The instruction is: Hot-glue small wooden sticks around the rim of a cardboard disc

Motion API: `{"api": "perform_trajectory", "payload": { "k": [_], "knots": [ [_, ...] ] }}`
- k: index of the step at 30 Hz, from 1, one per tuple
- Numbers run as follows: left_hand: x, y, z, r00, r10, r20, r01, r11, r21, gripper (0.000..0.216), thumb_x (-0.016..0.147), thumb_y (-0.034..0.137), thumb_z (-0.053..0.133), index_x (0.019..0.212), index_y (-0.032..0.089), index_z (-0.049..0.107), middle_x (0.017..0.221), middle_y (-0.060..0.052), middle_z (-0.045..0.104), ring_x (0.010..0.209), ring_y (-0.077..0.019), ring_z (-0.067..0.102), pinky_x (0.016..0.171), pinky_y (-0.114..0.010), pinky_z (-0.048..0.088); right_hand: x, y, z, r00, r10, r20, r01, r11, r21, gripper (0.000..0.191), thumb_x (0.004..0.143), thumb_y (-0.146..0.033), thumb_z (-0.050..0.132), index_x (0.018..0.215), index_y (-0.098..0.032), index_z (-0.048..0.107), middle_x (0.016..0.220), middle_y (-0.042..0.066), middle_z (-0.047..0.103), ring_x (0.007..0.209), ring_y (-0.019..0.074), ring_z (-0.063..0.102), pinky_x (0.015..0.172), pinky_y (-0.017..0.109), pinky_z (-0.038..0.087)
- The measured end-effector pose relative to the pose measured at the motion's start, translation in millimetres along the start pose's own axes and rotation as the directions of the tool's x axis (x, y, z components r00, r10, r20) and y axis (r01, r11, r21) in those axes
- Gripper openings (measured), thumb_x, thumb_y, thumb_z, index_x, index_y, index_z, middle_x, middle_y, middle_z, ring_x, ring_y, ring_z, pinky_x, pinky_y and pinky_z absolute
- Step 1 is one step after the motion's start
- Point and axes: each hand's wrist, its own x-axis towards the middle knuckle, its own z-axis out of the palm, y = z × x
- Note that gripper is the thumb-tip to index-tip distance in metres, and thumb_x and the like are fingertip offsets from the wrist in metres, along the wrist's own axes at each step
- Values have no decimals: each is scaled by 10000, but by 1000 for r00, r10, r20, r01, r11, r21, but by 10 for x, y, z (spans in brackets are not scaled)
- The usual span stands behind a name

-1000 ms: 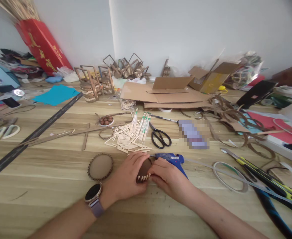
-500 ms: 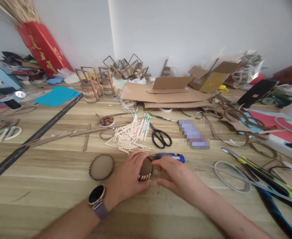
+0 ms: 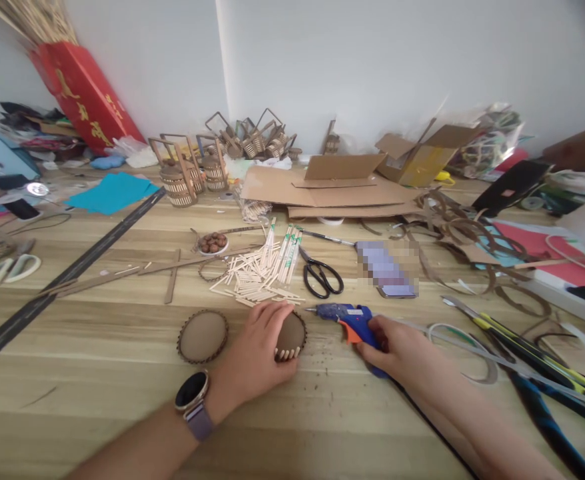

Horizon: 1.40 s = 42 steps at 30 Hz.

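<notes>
My left hand (image 3: 262,343) is closed around the left side of a round brown cardboard disc (image 3: 291,333) with a scalloped rim. Several short pale sticks (image 3: 288,353) stand along its near edge. At the right, my right hand (image 3: 397,343) has its fingers round the handle of a blue hot glue gun (image 3: 340,312) with an orange trigger. The gun's nozzle points left, just short of the disc's rim. A second scalloped disc (image 3: 203,337) lies flat to the left of my left hand. Beyond the hands is a pile of cut sticks (image 3: 257,277).
Black-handled scissors (image 3: 322,277), a phone (image 3: 387,267) and a bowl of brown beads (image 3: 214,243) lie beyond. Yellow-black pliers-like tools (image 3: 527,353) are at right. Small lidded baskets (image 3: 178,183) and flattened cardboard (image 3: 322,190) stand toward the wall.
My right hand has left the disc's right side and moved right onto the glue gun, which is now turned and shifted slightly. My left hand stays on the disc.
</notes>
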Motion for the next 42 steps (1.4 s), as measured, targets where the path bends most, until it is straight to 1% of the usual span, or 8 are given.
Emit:
{"api": "perform_trajectory", "payload": {
  "k": [4,10,13,15,20,27,35,42],
  "knots": [
    [4,1,0,1000,-4,-14,4,1000,-15,702,714,154,633,1370,167,385,1411,-139,467,1345,-312,368,1140,-535,324,10,128,-65,1000,11,30,-23,904,427,186,701,-372,618,790,-214,574,665,-11,601,598,180,547,562,289,415],
    [11,11,-13,1000,-20,-1,20,999,-44,712,711,160,651,1371,173,387,1417,-153,466,1343,-327,386,1133,-553,325,-128,125,-138,981,-36,190,-158,418,894,431,706,-522,720,976,-197,639,710,-18,535,654,161,511,631,292,438],
    [14,6,-17,1000,-18,-4,18,998,-52,719,709,148,648,1376,186,381,1420,-143,464,1345,-321,386,1134,-542,329,-91,120,-69,965,-100,242,-232,106,967,390,719,-579,693,855,-219,630,664,-38,430,605,138,449,654,320,471],
    [10,9,-26,1000,-11,-8,10,998,-62,717,708,146,651,1372,196,384,1410,-136,474,1338,-316,393,1131,-539,333,-38,118,-14,954,-135,268,-266,38,963,353,675,-527,753,773,-224,603,682,-32,439,587,126,427,573,288,458],
    [-16,43,-64,994,79,78,-73,995,-75,750,697,175,692,1377,192,375,1403,-123,484,1325,-298,397,1126,-491,353,16,92,70,942,-211,262,-240,126,963,320,713,-451,769,812,-174,644,604,-43,456,470,72,283,439,220,260],
    [9,-17,-16,1000,15,23,-15,999,-33,727,723,166,659,1385,195,361,1407,-126,469,1327,-309,386,1130,-527,332,-58,84,54,960,-205,192,-130,282,950,389,740,-535,730,777,-156,652,582,-22,498,514,109,383,509,259,302],
    [23,-28,-6,1000,-9,2,9,999,-33,712,714,143,630,1375,186,369,1401,-132,472,1325,-309,396,1130,-534,336,-148,114,35,961,-235,147,88,761,643,479,774,-672,572,672,-212,656,659,24,635,628,189,573,596,302,480],
    [27,-30,-1,1000,-9,-4,9,999,-37,714,707,145,632,1373,180,380,1403,-131,476,1335,-307,386,1141,-529,318,-213,11,131,930,-366,23,308,815,490,303,860,-474,537,902,-240,725,901,64,731,840,260,679,760,367,548]
  ]
}}
